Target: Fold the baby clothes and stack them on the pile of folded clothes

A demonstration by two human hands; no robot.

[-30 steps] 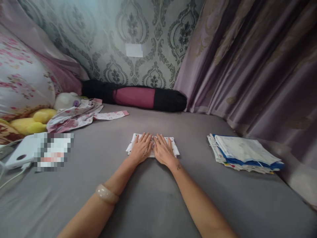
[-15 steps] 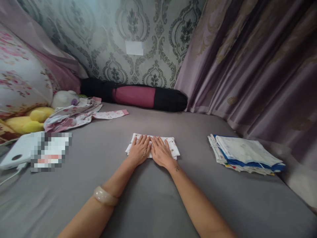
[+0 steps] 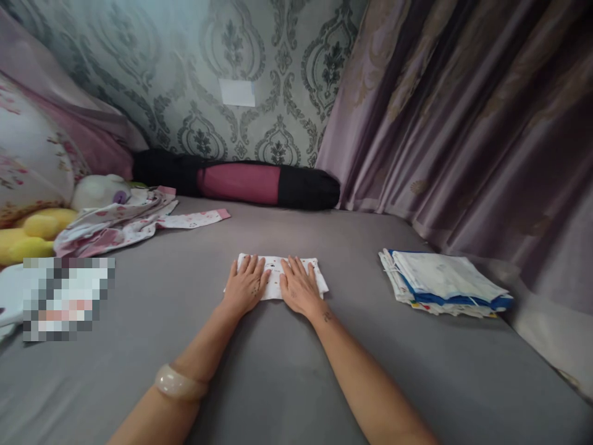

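A folded white cloth [image 3: 274,281] with small printed figures lies flat on the grey bedsheet [image 3: 278,358], straight in front of me. My left hand [image 3: 245,284] rests palm down on its left part, fingers stretched out. On the right part lies my right hand [image 3: 300,284], also flat with its fingers spread. A strip of the print shows between the two hands. Neither hand grips the cloth; both press or rest on top, and their palms are hidden. A pale bangle [image 3: 180,383] circles my left forearm.
To the right sits a stack of folded clothes [image 3: 449,281], white and blue. A pink-and-white printed garment [image 3: 134,222] lies loosely at the left, near yellow and white plush toys [image 3: 50,225]. A black-and-maroon long bag [image 3: 238,182] lies along the wall. Purple curtains [image 3: 393,123] hang at right.
My hands have slid apart on the cloth, the left one moving leftward, so the print between them shows. The whole view has shifted slightly, with most things further left in the picture.
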